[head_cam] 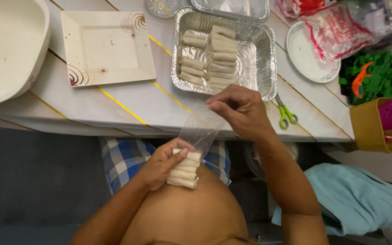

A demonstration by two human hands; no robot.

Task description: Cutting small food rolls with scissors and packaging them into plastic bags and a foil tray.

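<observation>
My left hand (162, 164) grips the bottom of a clear plastic bag (199, 129) where several pale rolled pastries (185, 170) are stacked inside it. My right hand (240, 110) pinches the bag's open top, just in front of the table's near edge. The bag hangs slanted between both hands, over my lap. Behind my right hand stands a foil tray (264, 54) with more pale rolls (212, 56) laid in rows.
A square cream plate (107, 47) and a large white dish (10, 50) sit at the left of the white table. Green-handled scissors (286, 113), a round white plate (307, 56) and plastic packaging (341, 27) lie right. A yellow bin (375, 124) and a light-blue cloth (355, 195) are at right.
</observation>
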